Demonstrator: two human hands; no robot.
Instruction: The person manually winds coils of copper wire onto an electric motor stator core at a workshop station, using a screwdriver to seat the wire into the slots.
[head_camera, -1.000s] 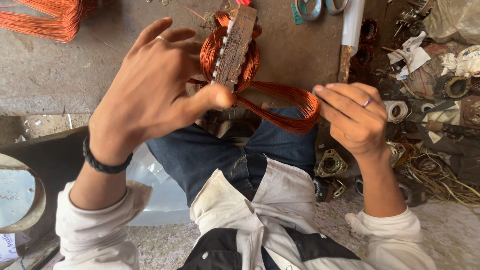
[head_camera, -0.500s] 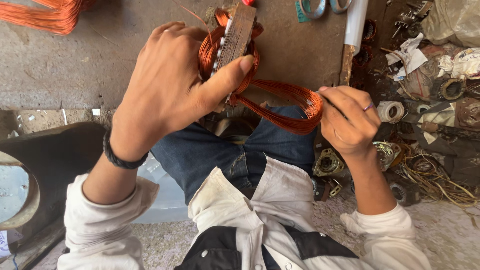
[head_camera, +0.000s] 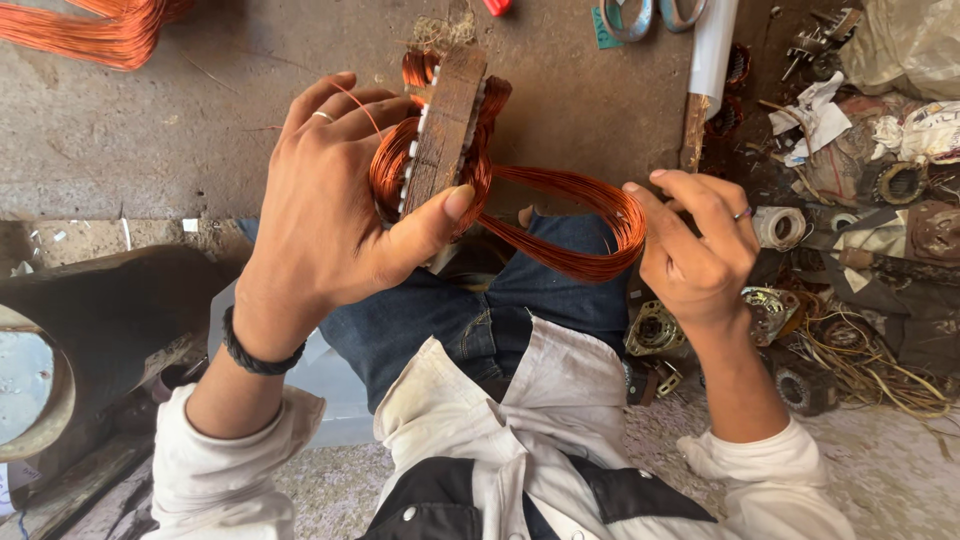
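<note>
Upper centre of the frame: wooden block (head_camera: 447, 125) with copper wire coil (head_camera: 560, 215) wound round it, long axis running near-vertical in the picture, tilted slightly right at the top. Left hand (head_camera: 330, 215) is clamped on the block: thumb pressed across its lower end from the right, the other fingers wrapped behind its left side over the windings, so closed firmly on block and wire together. From the block's lower part a loop of the same coil sweeps out to the right and down, a flat elongated loop lying roughly horizontal across mid-frame, above the denim-covered lap. Right hand (head_camera: 700, 250) sits at the far right end of that loop; thumb and fingers are half curled, fingertips touching or pinching the outer bend of the strands, but can't tell exactly how many strands are gripped. So: block lies up-left of the right hand, loop's far end is right at its fingers, and the left hand is the nearer one to the block. Upper left corner has another bundle of copper wire (head_camera: 95, 30) on the concrete floor (head_camera: 150, 140), well apart. Right edge of the frame: clutter of metal scrap parts (head_camera: 850, 200) and a white tube (head_camera: 715, 45) top right, untouched.
</note>
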